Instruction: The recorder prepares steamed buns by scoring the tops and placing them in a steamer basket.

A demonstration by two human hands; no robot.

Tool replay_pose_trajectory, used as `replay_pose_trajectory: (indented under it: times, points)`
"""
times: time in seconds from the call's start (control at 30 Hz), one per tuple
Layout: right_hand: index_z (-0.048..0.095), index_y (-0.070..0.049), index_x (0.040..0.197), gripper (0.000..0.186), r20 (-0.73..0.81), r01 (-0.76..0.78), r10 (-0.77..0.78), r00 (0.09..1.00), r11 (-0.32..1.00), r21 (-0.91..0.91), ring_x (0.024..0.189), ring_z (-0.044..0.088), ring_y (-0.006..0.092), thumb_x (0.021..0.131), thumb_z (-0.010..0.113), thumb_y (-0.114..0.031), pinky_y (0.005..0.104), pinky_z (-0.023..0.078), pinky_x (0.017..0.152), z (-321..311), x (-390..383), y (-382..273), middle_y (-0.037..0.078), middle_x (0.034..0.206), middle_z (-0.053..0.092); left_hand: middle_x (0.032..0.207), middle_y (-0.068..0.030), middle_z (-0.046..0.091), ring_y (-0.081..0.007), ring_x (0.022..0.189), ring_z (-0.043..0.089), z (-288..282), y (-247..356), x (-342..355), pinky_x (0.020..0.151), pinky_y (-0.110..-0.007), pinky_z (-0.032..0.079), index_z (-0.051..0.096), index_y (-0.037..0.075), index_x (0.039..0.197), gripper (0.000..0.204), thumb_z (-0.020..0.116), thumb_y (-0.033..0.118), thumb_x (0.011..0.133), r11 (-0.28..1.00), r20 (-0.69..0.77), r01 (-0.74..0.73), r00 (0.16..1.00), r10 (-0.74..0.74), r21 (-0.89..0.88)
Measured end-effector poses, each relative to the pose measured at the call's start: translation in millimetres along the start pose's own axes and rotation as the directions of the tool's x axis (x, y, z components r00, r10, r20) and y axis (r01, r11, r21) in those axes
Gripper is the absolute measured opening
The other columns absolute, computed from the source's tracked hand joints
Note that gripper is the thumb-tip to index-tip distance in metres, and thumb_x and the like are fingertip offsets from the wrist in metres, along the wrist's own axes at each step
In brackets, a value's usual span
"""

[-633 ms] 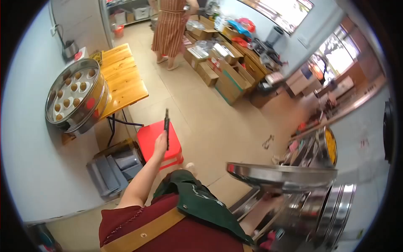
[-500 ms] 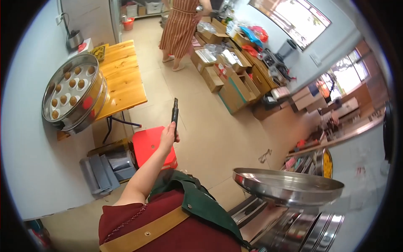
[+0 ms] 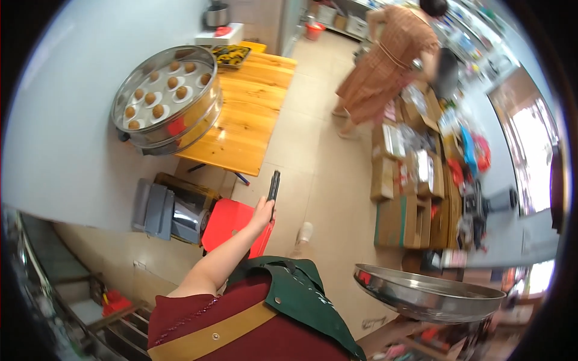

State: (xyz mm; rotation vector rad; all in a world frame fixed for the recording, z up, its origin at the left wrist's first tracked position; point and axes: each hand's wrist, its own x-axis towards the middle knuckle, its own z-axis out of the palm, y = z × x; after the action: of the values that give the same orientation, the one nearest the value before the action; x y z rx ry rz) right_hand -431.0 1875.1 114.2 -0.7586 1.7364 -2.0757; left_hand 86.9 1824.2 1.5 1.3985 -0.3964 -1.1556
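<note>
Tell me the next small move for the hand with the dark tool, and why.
Probably carry the dark tool in the left hand toward the steamer on the wooden table; the buns lie uncovered and the tool already points that way.

Wooden surface [image 3: 253, 114] by wall carries round steel steamer [image 3: 165, 99] of brown buns, dark tray [image 3: 230, 54] at far end. Floor [image 3: 319, 174]: red stool [image 3: 235, 225], cardboard boxes [image 3: 409, 198].

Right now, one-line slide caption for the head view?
Left hand holds a dark phone above a red stool; metal tray at right.
</note>
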Motion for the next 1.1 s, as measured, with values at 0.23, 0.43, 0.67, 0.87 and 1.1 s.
replay_pose_trajectory:
  times: [0.23,0.43,0.67,0.87,1.1]
  points:
    - [0.043,0.004,0.120,0.048,0.379,0.179,-0.167,0.910,0.984,0.004,0.100,0.053,0.0268,0.089,0.045,-0.033,0.0374,0.049,0.078,238.3,84.9,27.0,0.015,0.114,0.052,0.050,-0.0034,0.049,-0.0133,0.036,0.046,3.3,-56.5,10.4,0.033,-0.028,0.035,0.050,0.005,0.073,0.028,0.053,0.029,0.086,0.995,-0.448,0.096,0.890,-0.080,0.014]
    - [0.053,0.001,0.098,0.034,0.595,-0.188,0.173,0.785,0.981,-0.037,0.076,0.056,0.0155,0.086,0.051,-0.031,0.0266,0.047,0.063,468.2,35.4,-29.0,0.007,0.088,0.057,0.050,-0.0072,0.050,-0.0173,0.042,0.048,-26.7,-113.9,-24.1,0.041,-0.033,0.037,0.050,0.002,0.067,0.035,0.056,0.032,0.083,0.979,-0.819,0.191,0.571,-0.053,0.070]
    - [0.051,0.003,0.098,0.025,0.867,0.273,-0.367,0.336,0.919,0.283,0.077,0.050,0.0130,0.086,0.056,-0.018,0.0240,0.042,0.071,659.5,-89.4,-24.7,0.006,0.086,0.054,0.049,-0.0048,0.043,-0.0154,0.034,0.043,-14.8,-139.4,-56.8,0.032,-0.030,0.032,0.042,0.004,0.071,0.034,0.055,0.032,0.084,0.933,-0.924,0.083,0.135,-0.359,-0.350]
    - [0.052,0.003,0.098,0.032,0.932,0.217,-0.357,-0.058,0.907,0.361,0.078,0.052,0.0157,0.078,0.065,-0.018,0.0272,0.043,0.072,767.4,-217.4,-62.9,0.007,0.084,0.056,0.051,-0.0046,0.043,-0.0150,0.035,0.044,-6.6,-153.0,-34.6,0.031,-0.029,0.032,0.042,0.005,0.074,0.032,0.055,0.033,0.083,0.812,-0.795,-0.059,-0.170,-0.582,-0.581]
    - [0.057,0.000,0.099,0.046,0.796,0.228,-0.474,-0.375,0.786,0.575,0.083,0.061,0.0311,0.070,0.068,-0.034,0.0354,0.046,0.074,832.4,-375.4,-117.9,0.019,0.085,0.063,0.053,-0.0041,0.045,-0.0140,0.035,0.045,19.0,-124.2,-11.9,0.030,-0.028,0.033,0.043,0.005,0.079,0.033,0.056,0.035,0.083,0.830,-0.825,-0.173,-0.121,-0.552,-0.530]
